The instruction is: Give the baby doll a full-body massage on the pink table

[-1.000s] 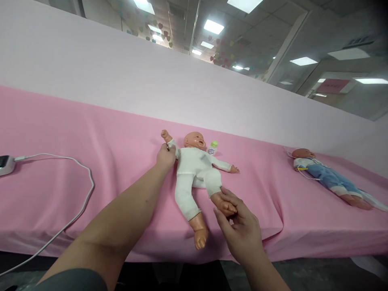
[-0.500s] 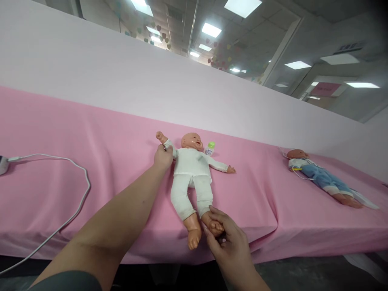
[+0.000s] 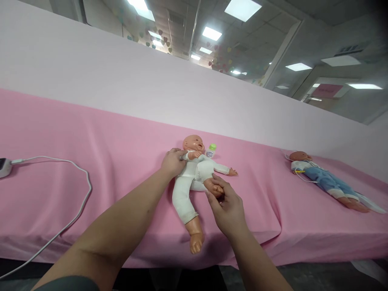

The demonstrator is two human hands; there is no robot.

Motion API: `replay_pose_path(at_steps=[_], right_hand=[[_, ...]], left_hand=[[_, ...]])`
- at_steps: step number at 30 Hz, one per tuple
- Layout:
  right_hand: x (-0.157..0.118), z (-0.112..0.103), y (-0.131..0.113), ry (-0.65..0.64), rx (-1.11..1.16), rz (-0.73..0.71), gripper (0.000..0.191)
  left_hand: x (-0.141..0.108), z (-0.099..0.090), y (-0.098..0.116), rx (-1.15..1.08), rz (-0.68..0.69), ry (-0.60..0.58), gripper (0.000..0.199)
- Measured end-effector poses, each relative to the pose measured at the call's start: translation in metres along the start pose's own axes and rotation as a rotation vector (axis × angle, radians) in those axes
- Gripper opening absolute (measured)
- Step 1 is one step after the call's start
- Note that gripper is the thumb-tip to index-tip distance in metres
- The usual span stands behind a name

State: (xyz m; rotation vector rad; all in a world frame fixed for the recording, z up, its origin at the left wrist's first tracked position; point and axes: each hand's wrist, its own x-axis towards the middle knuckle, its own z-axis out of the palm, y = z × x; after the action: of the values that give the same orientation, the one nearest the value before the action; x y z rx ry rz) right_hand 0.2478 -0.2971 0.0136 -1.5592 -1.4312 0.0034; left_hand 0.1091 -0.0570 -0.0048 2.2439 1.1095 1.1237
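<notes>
A baby doll in a white top and trousers lies on its back on the pink cloth. My left hand is closed round the doll's arm on the left, which is bent across the chest, its small fist near the chin. My right hand grips the lower leg and foot on the right, with that knee bent up over the belly. The other leg lies stretched toward the front edge. Beside the doll's head stands a small bottle with a green cap.
A second doll in blue and white, with thin tubing, lies at the right. At the far left a white device has a white cable running to the front edge. A pale wall rises behind.
The doll's arm in my left hand has swung inward from outstretched to across the chest. My right hand has moved up, bending the leg toward the belly.
</notes>
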Motion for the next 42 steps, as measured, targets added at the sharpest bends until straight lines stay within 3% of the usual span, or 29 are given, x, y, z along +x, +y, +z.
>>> replay_pose_path(at_steps=[7,14,21,27,34,39,42], right_hand=[[0.016,0.025,0.014,-0.030,0.010,0.001,0.040],[-0.010,0.004,-0.001,-0.021,0.010,0.014,0.035],[-0.058,-0.024,-0.005,-0.011,-0.033,-0.029,0.033],[-0.086,-0.034,-0.002,-0.063,-0.081,-0.029,0.033],[-0.100,-0.024,0.011,-0.133,-0.091,-0.043,0.033],[-0.099,-0.023,0.010,-0.143,-0.064,-0.042,0.033],[-0.097,-0.023,0.008,-0.147,-0.050,-0.040,0.035]], left_hand=[[-0.001,0.001,0.000,0.018,-0.030,-0.048,0.048],[0.001,0.001,-0.003,-0.101,-0.098,0.035,0.040],[0.005,-0.005,-0.009,-0.172,-0.366,0.117,0.015],[0.006,-0.006,-0.012,-0.268,-0.524,0.210,0.017],[0.006,-0.015,-0.013,-0.394,-0.702,0.230,0.021],[0.018,-0.016,-0.025,-0.750,-0.957,0.225,0.031],[0.024,-0.017,-0.031,-0.860,-0.981,0.239,0.039]])
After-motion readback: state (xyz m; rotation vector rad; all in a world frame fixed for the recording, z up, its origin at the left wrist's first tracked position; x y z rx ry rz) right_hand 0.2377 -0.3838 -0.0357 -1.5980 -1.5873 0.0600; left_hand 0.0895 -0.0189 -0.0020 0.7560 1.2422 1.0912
